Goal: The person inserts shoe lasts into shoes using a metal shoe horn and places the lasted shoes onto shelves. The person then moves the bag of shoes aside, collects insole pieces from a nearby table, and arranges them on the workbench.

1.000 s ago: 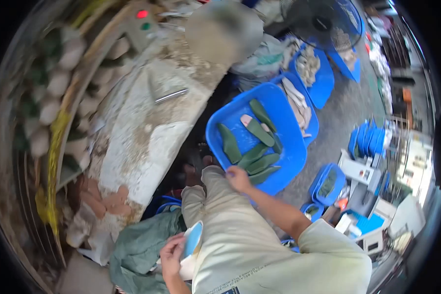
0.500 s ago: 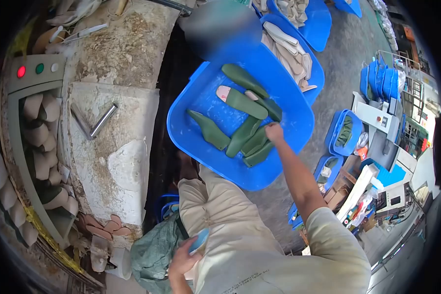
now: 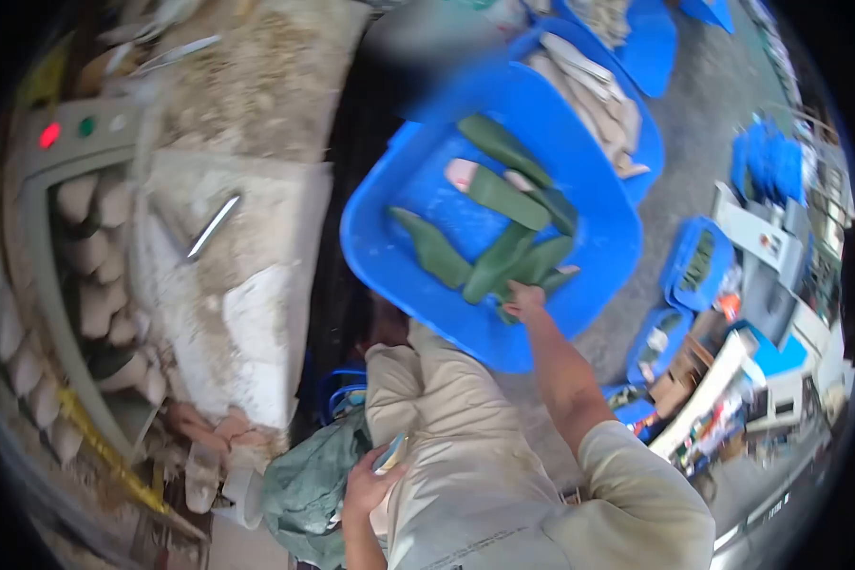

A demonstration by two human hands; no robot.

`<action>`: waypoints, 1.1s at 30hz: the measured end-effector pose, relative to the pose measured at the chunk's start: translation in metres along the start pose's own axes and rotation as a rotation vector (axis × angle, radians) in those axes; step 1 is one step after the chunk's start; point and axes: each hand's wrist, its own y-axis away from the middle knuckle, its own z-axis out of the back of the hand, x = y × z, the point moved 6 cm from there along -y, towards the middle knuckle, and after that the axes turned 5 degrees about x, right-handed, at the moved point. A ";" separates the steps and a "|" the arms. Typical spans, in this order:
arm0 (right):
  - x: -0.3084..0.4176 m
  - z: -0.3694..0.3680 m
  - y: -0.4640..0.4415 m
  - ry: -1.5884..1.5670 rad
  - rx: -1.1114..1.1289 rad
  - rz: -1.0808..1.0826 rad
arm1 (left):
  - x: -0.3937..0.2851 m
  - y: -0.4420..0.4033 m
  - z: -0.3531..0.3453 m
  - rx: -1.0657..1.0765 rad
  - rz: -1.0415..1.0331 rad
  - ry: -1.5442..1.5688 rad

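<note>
Several green shoe lasts lie loose in a large blue tub (image 3: 375,261). One green shoe last (image 3: 508,199) has a pinkish-white patch at its end. At the tub's near side, my right hand (image 3: 524,300) is closed around a shoe last (image 3: 506,315), which the fingers mostly cover; another shoe last (image 3: 546,256) lies just beyond it. Down by my thigh, my left hand (image 3: 370,486) grips a thin flat piece (image 3: 390,454), pale blue with a light edge. Motion blur hides the finer detail of both hands.
A worn workbench (image 3: 266,228) with a metal tube (image 3: 215,226) runs along the left. Beside it stands a rack (image 3: 95,256) of beige curved pieces under lit buttons. A second blue tub (image 3: 641,142) holds beige pieces. A green sack (image 3: 313,475) sits near my left hand.
My right hand has moved nearer me among the lasts, and the lasts beside it have shifted. The flat piece in my left hand has turned more edge-on. The whole view has swung slightly.
</note>
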 end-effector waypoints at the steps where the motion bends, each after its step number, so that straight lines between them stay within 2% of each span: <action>1: -0.001 0.001 0.003 0.048 -0.011 0.007 | 0.001 0.003 0.006 -0.027 -0.008 0.032; 2: -0.001 0.002 0.009 0.096 -0.022 0.017 | 0.011 0.008 0.015 -0.072 -0.001 0.048; 4: 0.010 0.029 0.039 0.106 0.003 0.179 | 0.018 0.009 0.027 -0.150 -0.068 0.069; 6: 0.036 0.041 0.095 0.121 0.306 0.221 | -0.005 0.031 0.045 -0.181 -0.162 0.107; 8: 0.029 0.080 0.129 0.154 0.503 0.162 | 0.000 0.038 0.061 -0.140 -0.337 0.388; 9: 0.039 0.094 0.173 0.295 0.553 0.134 | -0.001 0.046 0.068 -0.127 -0.392 0.504; 10: 0.016 0.123 0.161 0.323 0.623 0.152 | -0.004 0.053 0.082 -0.157 -0.519 0.509; 11: 0.036 0.123 0.225 0.310 0.694 0.237 | -0.001 0.063 0.094 -0.207 -0.635 0.519; 12: 0.056 0.128 0.302 0.308 0.778 0.307 | 0.015 0.069 0.101 -0.201 -0.634 0.671; 13: 0.060 0.120 0.341 0.223 0.944 0.328 | 0.017 0.083 0.111 -0.216 -0.616 0.925; 14: 0.065 0.108 0.384 0.134 1.110 0.336 | 0.014 0.089 0.124 -0.126 -0.756 1.091; 15: 0.067 0.094 0.420 0.169 1.154 0.344 | 0.000 0.094 0.135 -0.032 -0.972 1.190; 17: 0.070 0.036 0.526 0.008 1.471 0.311 | -0.018 0.116 0.159 0.106 -1.118 1.351; 20: 0.058 -0.010 0.607 0.168 1.509 0.480 | -0.030 0.163 0.201 0.245 -1.381 1.508; 21: 0.057 -0.018 0.627 0.301 1.592 0.635 | -0.031 0.185 0.207 0.299 -1.408 1.561; 23: 0.043 -0.027 0.678 0.335 1.660 0.770 | -0.025 0.217 0.222 0.229 -1.520 1.558; 25: 0.022 -0.034 0.703 0.225 1.610 0.735 | -0.013 0.242 0.224 0.361 -1.648 1.500; 26: 0.015 -0.041 0.717 0.249 1.507 0.841 | -0.007 0.251 0.226 0.419 -1.714 1.467; 28: -0.001 -0.057 0.748 0.381 1.347 1.238 | 0.012 0.260 0.232 0.322 -1.728 1.498; 29: -0.011 -0.068 0.764 0.404 1.293 1.324 | 0.020 0.258 0.235 0.301 -1.691 1.529; 32: -0.041 -0.103 0.785 0.519 1.155 1.812 | 0.041 0.253 0.229 0.284 -1.618 1.647; 33: -0.046 -0.109 0.788 0.528 1.167 1.813 | 0.050 0.248 0.232 0.279 -1.599 1.690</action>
